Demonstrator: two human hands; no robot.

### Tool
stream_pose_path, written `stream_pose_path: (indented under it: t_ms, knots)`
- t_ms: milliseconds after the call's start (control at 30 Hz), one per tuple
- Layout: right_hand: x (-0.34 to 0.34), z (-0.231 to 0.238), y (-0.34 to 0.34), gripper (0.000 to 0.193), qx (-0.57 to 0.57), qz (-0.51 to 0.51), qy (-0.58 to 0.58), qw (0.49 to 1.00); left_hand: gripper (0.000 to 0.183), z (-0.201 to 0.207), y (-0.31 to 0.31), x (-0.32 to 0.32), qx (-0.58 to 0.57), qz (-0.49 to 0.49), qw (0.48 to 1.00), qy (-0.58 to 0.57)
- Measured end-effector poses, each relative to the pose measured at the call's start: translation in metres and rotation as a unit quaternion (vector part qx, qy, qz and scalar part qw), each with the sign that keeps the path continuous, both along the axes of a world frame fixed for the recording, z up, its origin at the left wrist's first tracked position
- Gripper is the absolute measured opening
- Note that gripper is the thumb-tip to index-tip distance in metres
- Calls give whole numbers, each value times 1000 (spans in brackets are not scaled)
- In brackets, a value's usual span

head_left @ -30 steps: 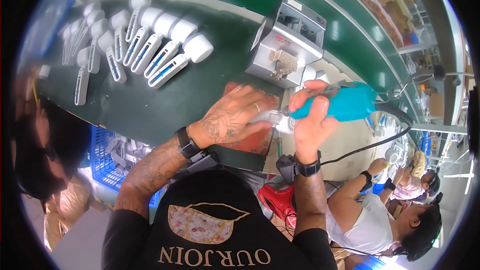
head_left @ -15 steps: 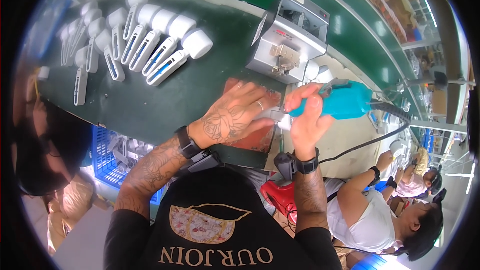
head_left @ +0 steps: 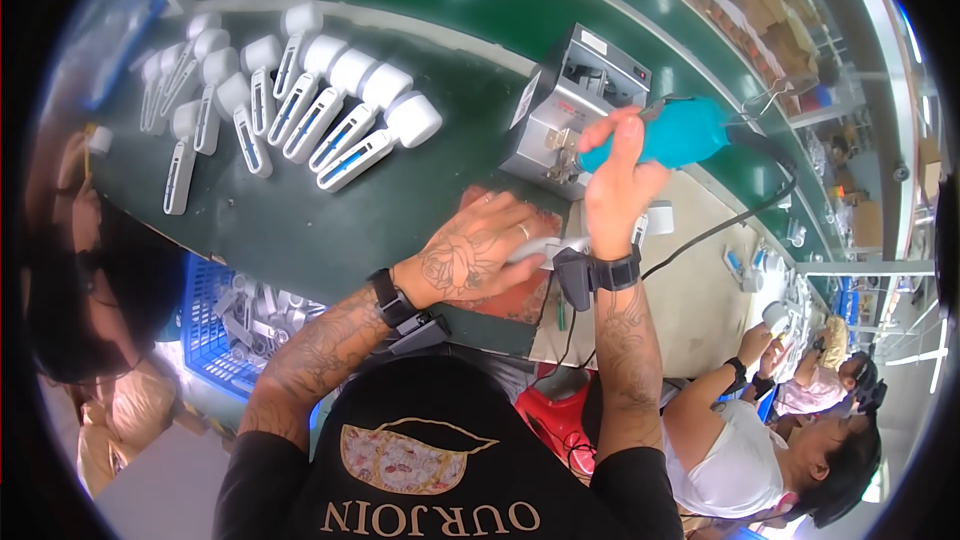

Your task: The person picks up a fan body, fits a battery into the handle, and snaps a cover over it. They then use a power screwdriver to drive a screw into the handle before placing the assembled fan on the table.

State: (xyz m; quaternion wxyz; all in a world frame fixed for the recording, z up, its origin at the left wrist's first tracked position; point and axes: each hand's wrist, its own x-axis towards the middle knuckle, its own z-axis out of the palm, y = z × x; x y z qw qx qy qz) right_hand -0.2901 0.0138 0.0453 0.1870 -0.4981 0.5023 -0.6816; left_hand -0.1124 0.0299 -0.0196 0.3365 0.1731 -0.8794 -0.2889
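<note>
My right hand (head_left: 622,185) is wrapped round a teal electric screwdriver (head_left: 685,135) with a black cable. Its tip end is close against the front of a silver screw feeder (head_left: 545,145); whether they touch, I cannot tell. Over a reddish-brown mat (head_left: 515,292), my left hand (head_left: 475,248) holds a white plastic part (head_left: 546,246) by its fingers. The far end of that part runs behind my right wrist. Farther left lie several white long-handled devices (head_left: 412,120) with round heads and a blue strip in the slotted handle.
A blue crate (head_left: 205,335) of loose grey-white parts stands below the table's front left edge. The screwdriver's cable (head_left: 715,225) loops over a beige board (head_left: 690,285) at right. A co-worker in a white top (head_left: 735,460) sits to the right, another person at far left.
My right hand has lifted the screwdriver away from the white part, up and forward to the screw feeder. My left hand keeps its hold over the mat. The view has shifted slightly.
</note>
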Motion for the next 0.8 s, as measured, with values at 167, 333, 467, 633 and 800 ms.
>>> stream_pose_path:
  t_ms: [167,333,467,633,800]
  knots:
    - [4,-2,4,30,1,26,-4,1000,41,1,0,0,2,0,1000,3]
    - [11,9,56,39,50,48,-86,994,37,1,1,1,-1,23,1000,-7]
    - [11,8,95,53,58,49,-83,994,33,6,-1,-2,13,19,1000,-17]
    - [12,-1,100,53,52,37,-73,995,43,-2,0,-2,1,20,1000,-9]
    - [14,-12,102,49,44,44,-88,994,42,0,2,-2,2,11,1000,-11]
